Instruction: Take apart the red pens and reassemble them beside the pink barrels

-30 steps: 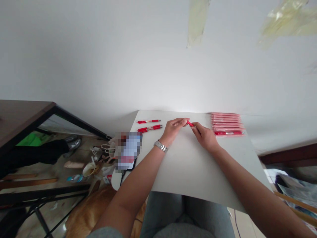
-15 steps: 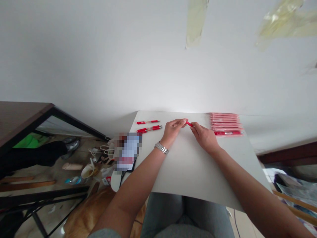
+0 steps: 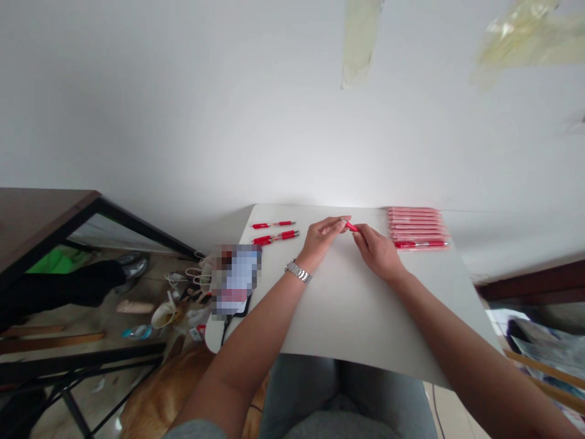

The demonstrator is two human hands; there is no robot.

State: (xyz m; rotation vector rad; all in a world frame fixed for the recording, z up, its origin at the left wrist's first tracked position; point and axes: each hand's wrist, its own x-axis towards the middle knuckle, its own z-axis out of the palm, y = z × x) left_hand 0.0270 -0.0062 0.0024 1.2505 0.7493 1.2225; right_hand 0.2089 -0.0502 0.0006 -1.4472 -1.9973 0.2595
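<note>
A red pen point(image 3: 351, 226) is held above the white table between both of my hands. The fingertips of my left hand point(image 3: 323, 236), with a metal watch on the wrist, pinch its left end. My right hand point(image 3: 376, 250) is closed round its other end, so part of the pen is hidden. Left of my hands lie several red pens point(image 3: 273, 225) with clear middles. To the right is a row of pink wrapped sticks point(image 3: 415, 222), with a red pen in a clear wrapper point(image 3: 423, 244) at its near side.
On the table's left edge lies a phone point(image 3: 237, 280), its screen blurred, with a cable attached. A white wall point(image 3: 292, 122) stands behind the table point(image 3: 356, 305). At lower left a tan dog point(image 3: 169, 390) is on the floor, near a cup point(image 3: 163, 315) and a person's shoe point(image 3: 132, 265).
Both hands stay together over the table and have shifted only slightly. A little more of the red pen shows between the fingers.
</note>
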